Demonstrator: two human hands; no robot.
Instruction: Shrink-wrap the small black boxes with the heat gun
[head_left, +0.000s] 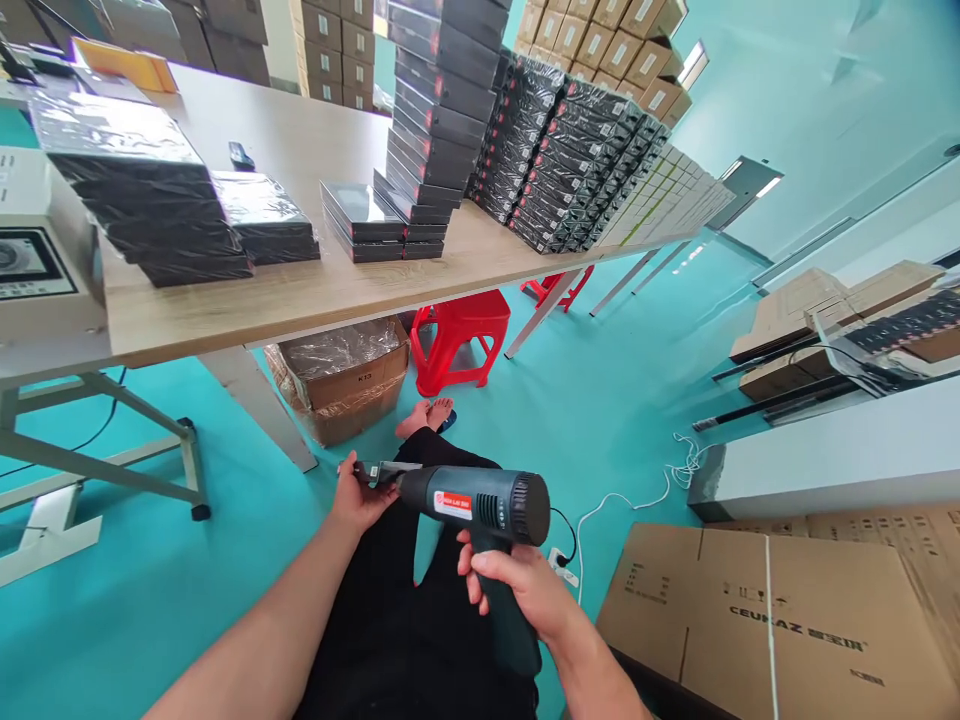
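Observation:
My right hand (517, 585) is wrapped around the handle of a dark heat gun (454, 497) with a red and white label. Its nozzle points left toward my left hand (361, 500). That hand is closed on a thin black box (371, 470), seen nearly edge-on and partly hidden by the fingers and the nozzle. From here I cannot tell whether the nozzle touches the box. Both hands are low over my lap, in front of the table.
Stacks of film-wrapped black boxes (142, 190) and a tall pile of black boxes (442, 110) stand on the wooden table (315, 295). Below are an open carton (352, 385) and a red stool (465, 325). Large cartons (757, 610) and a white cord (622, 497) lie right.

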